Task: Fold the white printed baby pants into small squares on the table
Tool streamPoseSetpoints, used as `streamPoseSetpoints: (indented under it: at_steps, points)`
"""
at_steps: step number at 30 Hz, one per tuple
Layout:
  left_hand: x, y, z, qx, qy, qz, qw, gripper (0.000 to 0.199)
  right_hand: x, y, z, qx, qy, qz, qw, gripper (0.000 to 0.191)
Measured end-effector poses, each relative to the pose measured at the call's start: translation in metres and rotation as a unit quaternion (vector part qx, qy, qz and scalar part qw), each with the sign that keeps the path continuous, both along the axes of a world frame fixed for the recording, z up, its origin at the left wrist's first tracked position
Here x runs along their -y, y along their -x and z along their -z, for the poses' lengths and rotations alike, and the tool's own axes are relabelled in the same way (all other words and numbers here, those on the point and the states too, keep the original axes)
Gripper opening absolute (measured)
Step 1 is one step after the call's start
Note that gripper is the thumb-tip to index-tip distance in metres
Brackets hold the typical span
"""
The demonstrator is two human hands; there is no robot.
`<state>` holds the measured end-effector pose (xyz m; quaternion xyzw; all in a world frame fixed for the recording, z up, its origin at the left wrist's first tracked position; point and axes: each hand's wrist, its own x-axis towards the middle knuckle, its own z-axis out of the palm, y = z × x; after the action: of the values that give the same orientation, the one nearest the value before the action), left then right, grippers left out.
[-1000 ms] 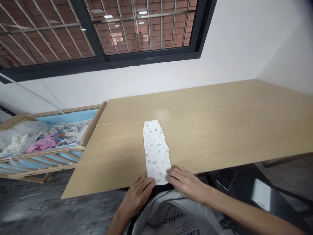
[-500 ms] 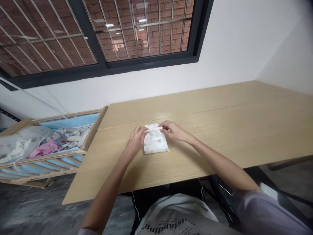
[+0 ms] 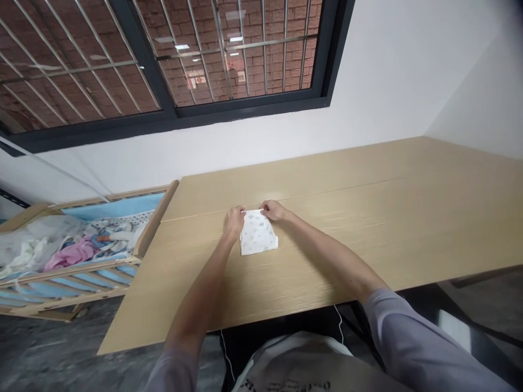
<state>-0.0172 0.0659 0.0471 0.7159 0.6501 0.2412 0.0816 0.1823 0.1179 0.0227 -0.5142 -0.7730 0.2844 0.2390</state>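
A small folded white cloth with a fine print lies on the light wooden table. Its far edge is narrower than its near edge. My left hand is closed on the cloth's far left corner. At the far right corner, my right hand pinches the same edge between thumb and fingers. Both forearms reach over the table's near edge.
Left of the table stands a wooden crib with blue lining, holding a pink cloth, other fabrics and clear plastic. A barred window is set in the white wall behind. A white cable hangs below the table's near edge.
Both hands have moved slightly away from me at the cloth's far edge. The flap that stuck out beyond the fingers no longer shows, and the cloth's upper face lies flatter.
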Motion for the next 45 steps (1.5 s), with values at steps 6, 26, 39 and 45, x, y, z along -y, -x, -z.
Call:
streamPoseSetpoints:
  at_steps: [6, 26, 39, 45]
  points:
    - [0.054, -0.013, -0.014, -0.054, -0.016, -0.036, 0.998, 0.037, 0.017, -0.004, -0.015, 0.002, -0.052, -0.001, 0.999, 0.035]
    - [0.202, -0.052, 0.057, -0.182, -0.067, -0.018, 0.981, 0.057, 0.09, 0.031, 0.015, 0.128, -0.106, -0.391, 0.905, 0.06]
    - [0.2, -0.049, 0.058, -0.164, -0.058, -0.011, 0.985, 0.06, 0.009, 0.025, 0.015, 0.138, -0.103, -0.303, 0.937, 0.063]
    - [0.199, -0.051, 0.051, -0.165, -0.039, -0.007, 0.985, 0.059, 0.008, 0.028, 0.007, 0.124, -0.092, -0.3, 0.941, 0.068]
